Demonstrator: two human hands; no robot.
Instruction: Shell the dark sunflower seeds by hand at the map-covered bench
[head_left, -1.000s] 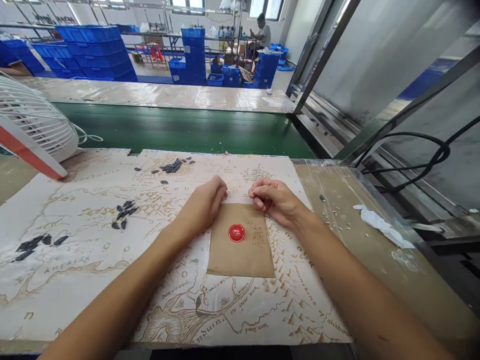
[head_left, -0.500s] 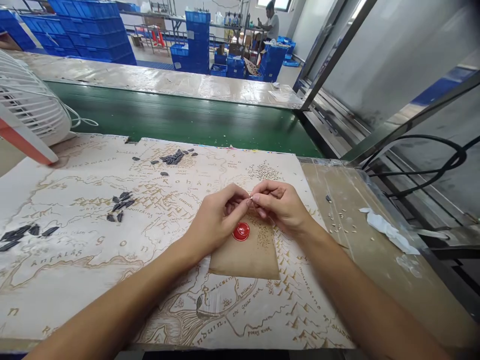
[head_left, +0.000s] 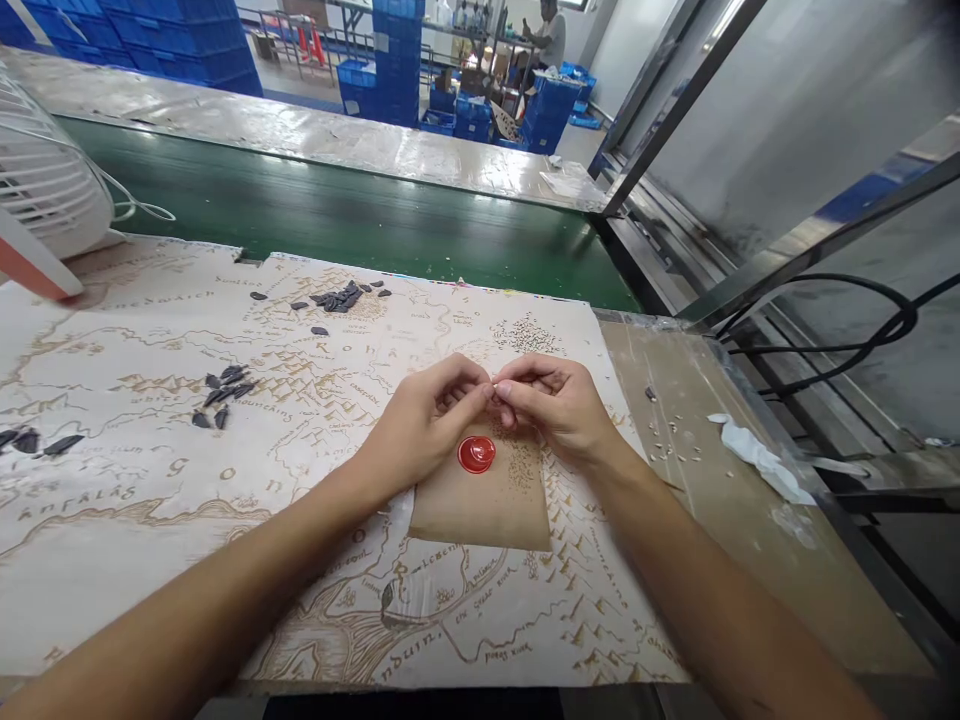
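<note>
My left hand (head_left: pixel 442 410) and my right hand (head_left: pixel 555 405) meet at the fingertips over a brown paper sheet (head_left: pixel 480 515). Both are closed in a pinch around a tiny pale piece (head_left: pixel 495 389), too small to name. Below the fingers, a round red dish (head_left: pixel 477 455) with a glossy surface lies on the brown paper. Tiny brownish bits (head_left: pixel 521 465) are scattered on the paper to its right. Just beyond my hands, a spread of small pale pieces (head_left: pixel 529 335) lies on the map-printed sheet (head_left: pixel 187 560).
Dark, flat pieces lie in clusters (head_left: pixel 341 297) on the map sheet. A white fan (head_left: pixel 45 190) stands at the left. Beyond runs a green conveyor belt (head_left: pixel 337 215). Crumpled white tissue (head_left: pixel 757 460) lies at right, near a metal frame (head_left: pixel 690 100). A person (head_left: pixel 551 40) is in the background.
The whole view has tilted and shifted slightly, so the table's things appear a little further left and higher. My hands keep the same pinch together, with little change in the fingers.
</note>
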